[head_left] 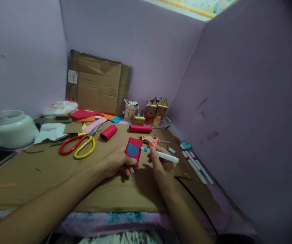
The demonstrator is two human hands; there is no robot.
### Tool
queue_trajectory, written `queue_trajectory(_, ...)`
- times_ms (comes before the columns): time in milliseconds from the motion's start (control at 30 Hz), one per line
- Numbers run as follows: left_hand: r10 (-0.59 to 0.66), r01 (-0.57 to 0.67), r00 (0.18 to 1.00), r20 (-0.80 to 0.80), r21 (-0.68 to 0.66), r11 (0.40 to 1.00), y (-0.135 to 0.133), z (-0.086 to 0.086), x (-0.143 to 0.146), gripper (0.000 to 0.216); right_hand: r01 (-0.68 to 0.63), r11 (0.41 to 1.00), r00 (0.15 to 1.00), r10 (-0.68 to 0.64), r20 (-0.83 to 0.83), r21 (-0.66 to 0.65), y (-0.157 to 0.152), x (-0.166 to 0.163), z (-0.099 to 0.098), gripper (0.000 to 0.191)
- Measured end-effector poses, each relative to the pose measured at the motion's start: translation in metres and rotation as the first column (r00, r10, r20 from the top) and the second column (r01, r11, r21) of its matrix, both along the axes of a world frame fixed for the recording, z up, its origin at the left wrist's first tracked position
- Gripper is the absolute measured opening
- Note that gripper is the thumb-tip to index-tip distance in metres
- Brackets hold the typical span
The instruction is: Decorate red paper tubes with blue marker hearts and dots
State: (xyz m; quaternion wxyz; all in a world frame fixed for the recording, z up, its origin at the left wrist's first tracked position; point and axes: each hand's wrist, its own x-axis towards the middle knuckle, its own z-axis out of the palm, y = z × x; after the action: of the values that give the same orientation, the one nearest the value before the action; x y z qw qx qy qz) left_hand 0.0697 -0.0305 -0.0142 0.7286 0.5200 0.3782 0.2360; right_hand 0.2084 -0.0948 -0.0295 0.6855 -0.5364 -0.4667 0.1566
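My left hand (117, 162) is closed around a red paper roll (133, 150) that bears a blue heart on its front. My right hand (161, 164) grips a white marker with a blue tip (161, 155); the tip touches the right edge of the heart. Both hands hover just above a sheet of brown cardboard (59, 179) that covers the tabletop.
Red and yellow scissors (78, 145) lie to the left, with two more red rolls (109, 132) (140, 128) behind. Cat-shaped paper figures (157, 110), a small basket (130, 110), coloured paper, a folded carton (97, 84) and a white pot (8, 128) stand further back. Several markers (195, 166) lie by the right wall.
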Motion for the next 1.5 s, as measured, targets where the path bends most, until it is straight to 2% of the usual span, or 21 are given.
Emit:
queue_trajectory(467,0.005,-0.005,1.000,0.003,-0.005,1.000,0.0010,-0.0009,0.0007,0.021,0.011,0.999,0.998,-0.009,0.055,-0.030,-0.0018,0.0017,-0.0020,0.027)
queue_trajectory(933,0.008,-0.007,1.000,-0.008,0.015,1.000,-0.0011,0.0032,-0.0003,0.018,-0.047,0.998,0.984,0.051,0.168,-0.028,-0.0022,0.0036,-0.0079,0.027)
queue_trajectory(1200,0.006,-0.006,1.000,-0.016,0.008,1.000,-0.0018,0.0040,-0.0002,0.016,-0.053,0.998,0.987,0.056,0.148,-0.026,-0.0021,0.0031,-0.0070,0.025)
queue_trajectory(1500,0.018,-0.017,1.000,-0.018,0.016,1.000,0.0002,0.0006,0.0008,0.022,-0.016,0.999,1.000,0.017,0.024,-0.041,-0.0013,0.0029,-0.0037,0.027)
